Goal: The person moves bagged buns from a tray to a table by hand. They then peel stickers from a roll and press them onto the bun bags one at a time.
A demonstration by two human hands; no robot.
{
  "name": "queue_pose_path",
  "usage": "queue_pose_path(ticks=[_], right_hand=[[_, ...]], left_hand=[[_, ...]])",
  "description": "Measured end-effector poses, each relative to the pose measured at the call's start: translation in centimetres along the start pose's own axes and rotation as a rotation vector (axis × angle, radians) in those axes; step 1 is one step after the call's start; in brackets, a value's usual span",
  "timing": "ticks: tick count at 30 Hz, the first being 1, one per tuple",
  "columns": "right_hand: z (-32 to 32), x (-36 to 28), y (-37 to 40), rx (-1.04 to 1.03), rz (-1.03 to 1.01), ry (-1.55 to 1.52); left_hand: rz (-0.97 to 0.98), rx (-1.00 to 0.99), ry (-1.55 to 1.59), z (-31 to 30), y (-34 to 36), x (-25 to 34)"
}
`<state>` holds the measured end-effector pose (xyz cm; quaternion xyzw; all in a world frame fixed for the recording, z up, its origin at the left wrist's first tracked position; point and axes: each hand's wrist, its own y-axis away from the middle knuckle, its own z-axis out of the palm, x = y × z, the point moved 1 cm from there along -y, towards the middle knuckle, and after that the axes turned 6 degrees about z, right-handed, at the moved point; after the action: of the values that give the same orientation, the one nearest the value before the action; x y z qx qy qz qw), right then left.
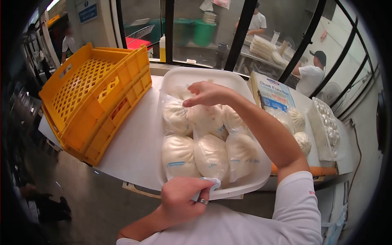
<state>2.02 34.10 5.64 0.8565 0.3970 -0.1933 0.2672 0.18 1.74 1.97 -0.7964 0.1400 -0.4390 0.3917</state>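
Observation:
A white plastic tub point(261, 179) holds several large white buns in clear plastic bags with blue print. My left hand point(183, 198), wearing a ring, is closed at the tub's near edge around a small white piece with blue-grey markings point(211, 183); most of it is hidden by my fingers. Just beyond it lies a bagged bun point(210, 157). My right hand point(208, 94) reaches over the far part of the tub, above another bagged bun point(177, 116). Its thumb and fingers are apart, with nothing visible between them. My right forearm covers part of the tub.
Stacked yellow crates point(98, 102) stand left on the white table point(122, 151). At the right are a printed blue-and-white packet point(275, 94), more buns point(300, 122) and a white basket point(320, 130). Behind the window are two people and green bins point(204, 32).

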Motion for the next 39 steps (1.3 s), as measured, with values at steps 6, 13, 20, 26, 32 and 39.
queue_pose_path(ticks=[6, 13, 20, 26, 32, 39], right_hand=[[2.0, -2.4, -3.7, -0.363, 0.185, -0.076], [2.4, 0.0, -5.4, -0.511, 0.023, -0.241], [1.7, -4.1, -3.2, -0.404, -0.026, -0.082], [1.0, -2.5, -3.2, -0.233, 0.051, 0.051], [-1.7, 1.6, -0.5, -0.353, 0.081, 0.318], [-2.9, 2.9, 2.2, -0.237, 0.157, 0.045]], left_hand=[[0.007, -0.011, -0.035, -0.2, -0.1, -0.3], [0.015, -0.049, -0.05, -0.4, -0.4, -0.4], [0.019, -0.047, -0.068, -0.1, -0.5, -0.4], [-0.014, -0.03, -0.096, 0.2, -0.1, -0.3], [-0.012, -0.017, -0.1, 0.4, -0.3, 0.1], [0.006, -0.03, -0.107, 0.6, -0.5, 0.0]])
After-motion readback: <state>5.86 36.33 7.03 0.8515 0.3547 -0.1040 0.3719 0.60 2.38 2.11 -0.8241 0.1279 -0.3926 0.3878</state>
